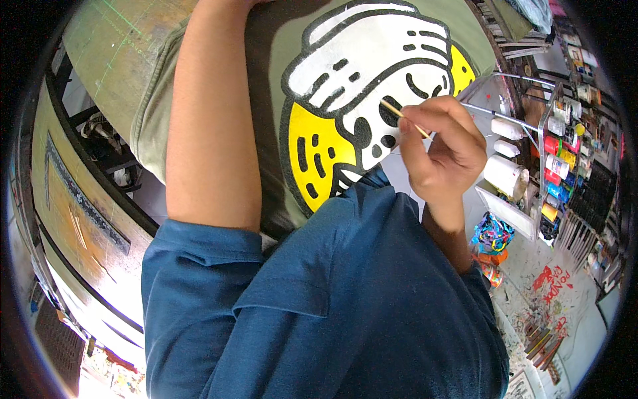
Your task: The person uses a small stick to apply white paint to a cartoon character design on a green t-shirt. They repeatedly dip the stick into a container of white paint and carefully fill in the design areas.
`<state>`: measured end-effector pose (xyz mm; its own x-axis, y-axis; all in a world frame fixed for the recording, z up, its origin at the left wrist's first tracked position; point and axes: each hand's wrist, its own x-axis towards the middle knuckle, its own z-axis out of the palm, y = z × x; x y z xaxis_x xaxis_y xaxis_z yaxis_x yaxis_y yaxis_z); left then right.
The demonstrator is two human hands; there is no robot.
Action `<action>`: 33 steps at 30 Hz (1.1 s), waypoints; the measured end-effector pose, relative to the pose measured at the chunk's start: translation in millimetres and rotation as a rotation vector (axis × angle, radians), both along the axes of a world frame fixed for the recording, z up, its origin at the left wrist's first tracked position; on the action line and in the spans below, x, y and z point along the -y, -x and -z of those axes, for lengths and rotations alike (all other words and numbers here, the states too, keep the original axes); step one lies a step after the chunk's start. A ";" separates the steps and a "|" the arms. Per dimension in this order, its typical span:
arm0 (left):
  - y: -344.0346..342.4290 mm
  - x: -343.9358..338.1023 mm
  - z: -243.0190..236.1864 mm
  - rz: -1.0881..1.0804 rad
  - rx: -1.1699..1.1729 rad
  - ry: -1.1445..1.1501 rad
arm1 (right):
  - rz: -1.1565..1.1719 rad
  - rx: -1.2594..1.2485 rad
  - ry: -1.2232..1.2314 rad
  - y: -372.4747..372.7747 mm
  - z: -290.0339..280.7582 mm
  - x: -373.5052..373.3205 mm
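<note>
An olive-green shirt point(154, 126) lies spread in front of me. It bears a large printed cartoon skull point(372, 60) wearing a white cap, with yellow patches point(319, 143) and thick black outlines. My right hand point(448, 149) pinches a thin wooden stick point(392, 109) between thumb and fingers. The stick slants up and left, its tip over the skull's dark eye area; whether it touches the fabric I cannot tell. My left forearm point(211, 120) stretches across the shirt toward the far edge. Only a sliver of my left hand point(247, 2) shows at the top, its fingers out of view.
A metal-framed rack point(541, 126) with white containers point(506, 176) and coloured paint bottles point(558, 166) stands at the right. Below it, a multicoloured bundle point(492, 233) sits on a paint-splattered floor point(531, 292). At the left is a stained board point(93, 233) with thin sticks on it.
</note>
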<state>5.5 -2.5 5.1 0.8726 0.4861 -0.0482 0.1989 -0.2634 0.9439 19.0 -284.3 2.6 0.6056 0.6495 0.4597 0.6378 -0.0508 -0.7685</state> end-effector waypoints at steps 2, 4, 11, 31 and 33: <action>-0.2 1.8 0.0 -0.003 0.003 0.023 | 0.004 -0.010 0.006 4.4 1.8 -2.6; -1.3 2.6 -0.3 -0.015 -0.014 0.017 | 0.028 -0.032 0.034 9.6 3.5 -2.2; 3.9 10.0 -13.7 -0.053 -0.074 -0.064 | 0.001 -0.039 0.044 5.7 5.5 1.8; 5.7 9.3 -15.1 -0.022 -0.048 -0.114 | -0.046 -0.047 0.077 -3.4 -0.8 4.2; 2.6 8.9 -14.9 -0.037 -0.073 -0.141 | -0.030 0.002 0.091 -2.6 -2.2 5.5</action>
<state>2.9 -11.4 20.0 0.8507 0.5242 -0.0399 0.2776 -0.3834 0.8808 21.6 -289.8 4.8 0.5842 0.7065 0.3995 0.6419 -0.1009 -0.7601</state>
